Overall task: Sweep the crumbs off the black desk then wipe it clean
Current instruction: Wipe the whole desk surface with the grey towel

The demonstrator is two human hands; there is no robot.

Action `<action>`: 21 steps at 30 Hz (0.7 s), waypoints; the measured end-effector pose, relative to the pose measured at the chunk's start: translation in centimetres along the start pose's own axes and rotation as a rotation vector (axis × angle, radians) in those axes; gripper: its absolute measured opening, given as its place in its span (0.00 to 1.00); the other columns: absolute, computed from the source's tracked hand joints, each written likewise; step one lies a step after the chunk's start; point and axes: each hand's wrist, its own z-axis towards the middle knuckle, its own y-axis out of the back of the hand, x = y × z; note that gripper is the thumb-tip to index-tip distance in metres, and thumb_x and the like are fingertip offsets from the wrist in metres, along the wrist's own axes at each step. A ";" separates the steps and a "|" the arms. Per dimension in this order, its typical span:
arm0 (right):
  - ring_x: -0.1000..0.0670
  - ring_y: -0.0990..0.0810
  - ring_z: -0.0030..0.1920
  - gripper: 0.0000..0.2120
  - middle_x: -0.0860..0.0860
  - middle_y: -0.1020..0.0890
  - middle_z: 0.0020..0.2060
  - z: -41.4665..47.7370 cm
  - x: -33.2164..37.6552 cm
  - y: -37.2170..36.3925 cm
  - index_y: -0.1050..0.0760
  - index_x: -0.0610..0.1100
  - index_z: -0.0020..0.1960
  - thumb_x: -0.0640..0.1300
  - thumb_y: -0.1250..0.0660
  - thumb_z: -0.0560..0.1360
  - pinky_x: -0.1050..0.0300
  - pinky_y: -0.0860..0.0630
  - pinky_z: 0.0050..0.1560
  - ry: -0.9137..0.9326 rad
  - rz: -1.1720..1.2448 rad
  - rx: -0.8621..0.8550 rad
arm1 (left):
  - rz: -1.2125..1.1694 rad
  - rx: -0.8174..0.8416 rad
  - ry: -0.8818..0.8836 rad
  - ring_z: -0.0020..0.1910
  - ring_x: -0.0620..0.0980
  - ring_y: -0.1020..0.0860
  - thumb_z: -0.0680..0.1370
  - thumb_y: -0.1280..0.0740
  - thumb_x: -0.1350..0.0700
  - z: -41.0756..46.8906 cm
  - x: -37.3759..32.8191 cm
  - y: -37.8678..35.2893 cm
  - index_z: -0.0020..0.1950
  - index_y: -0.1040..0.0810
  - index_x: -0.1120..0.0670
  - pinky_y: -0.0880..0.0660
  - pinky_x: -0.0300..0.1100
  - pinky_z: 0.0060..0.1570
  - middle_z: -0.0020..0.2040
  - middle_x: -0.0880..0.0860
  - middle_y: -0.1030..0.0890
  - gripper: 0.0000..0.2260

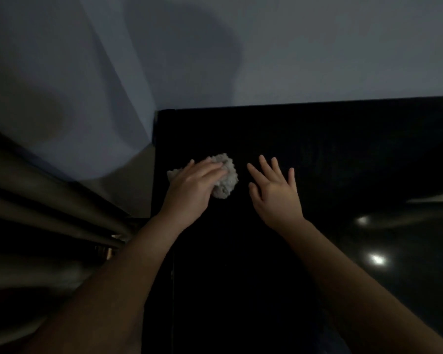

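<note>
A crumpled white cloth (226, 180) lies on the black desk (317, 139), close to the desk's left edge and about midway between its far edge and the near one. The wad is wider than it is deep, with its long axis running roughly parallel to the far edge. One small end sticks out towards the left edge and the bulkier end points towards the middle of the desk.

The left hand (192, 185) lies on top of the cloth, fingers bent over it and holding it down against the surface. The right hand (274, 192) is just beside the cloth on its right, not touching it. Its palm faces down and its fingers are spread wide and straight, holding nothing. Whether it rests on the top or hovers over it cannot be told.

The desk top is glossy, and bright light reflections (376, 259) show towards its right side. The room is dim. A plain bluish-grey wall (292, 47) stands behind the far edge, and folds of a curtain (36, 195) hang beyond the left edge.
</note>
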 end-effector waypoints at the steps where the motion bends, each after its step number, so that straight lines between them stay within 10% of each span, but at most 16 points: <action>1: 0.47 0.56 0.77 0.24 0.51 0.49 0.78 1.0 0.9 -0.3 0.45 0.55 0.77 0.54 0.49 0.82 0.40 0.60 0.73 0.002 -0.022 -0.002 | 0.048 -0.034 0.028 0.66 0.56 0.27 0.77 0.40 0.64 1.0 1.3 0.1 0.63 0.22 0.57 0.35 0.58 0.67 0.64 0.55 0.23 0.16; 21: 0.50 0.68 0.73 0.25 0.58 0.65 0.73 6.1 2.8 -2.3 0.64 0.67 0.73 0.64 0.57 0.79 0.40 0.70 0.67 -0.045 -0.192 0.000 | 0.240 -0.211 0.383 0.61 0.58 0.26 0.71 0.48 0.59 11.9 10.4 1.5 0.53 0.20 0.57 0.30 0.47 0.57 0.57 0.57 0.22 0.19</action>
